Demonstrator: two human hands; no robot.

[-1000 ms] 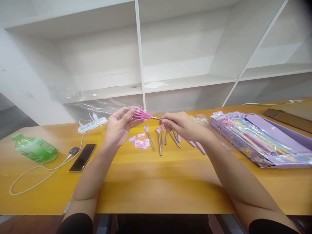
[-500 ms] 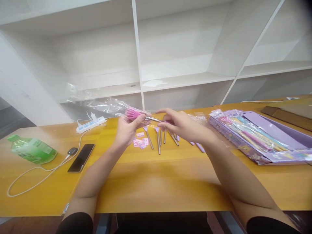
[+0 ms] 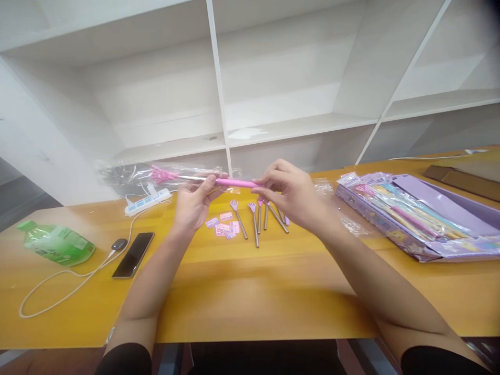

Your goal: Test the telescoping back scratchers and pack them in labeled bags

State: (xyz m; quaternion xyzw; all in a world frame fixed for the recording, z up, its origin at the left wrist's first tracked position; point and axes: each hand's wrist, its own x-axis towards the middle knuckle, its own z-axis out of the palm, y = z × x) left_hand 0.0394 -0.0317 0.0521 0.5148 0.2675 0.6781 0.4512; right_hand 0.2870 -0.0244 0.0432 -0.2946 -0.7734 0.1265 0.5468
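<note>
A pink back scratcher (image 3: 238, 183) is held level above the table, its hand-shaped head to the left inside a clear plastic bag (image 3: 128, 174). My left hand (image 3: 194, 203) is closed around the bag and the scratcher's metal rod, near where the pink handle starts. The fingers of my right hand (image 3: 287, 192) pinch the handle's right end. On the table below lie several small back scratchers (image 3: 254, 224) with purple or pink heads and metal rods. Beside them on the left are several small pink and purple cards (image 3: 223, 229).
On the right stands a purple box (image 3: 398, 234) with bagged scratchers in it. Clear plastic wrappers (image 3: 353, 226) lie near it. To the left are a green bottle (image 3: 58, 244), a phone (image 3: 133, 255), a white cable and a power strip (image 3: 147, 202). White shelving (image 3: 273, 78) rises behind.
The scratcher has slid leftward into the bag, its head now well beyond my left hand. My right hand has gone from the metal rod to the pink handle's end.
</note>
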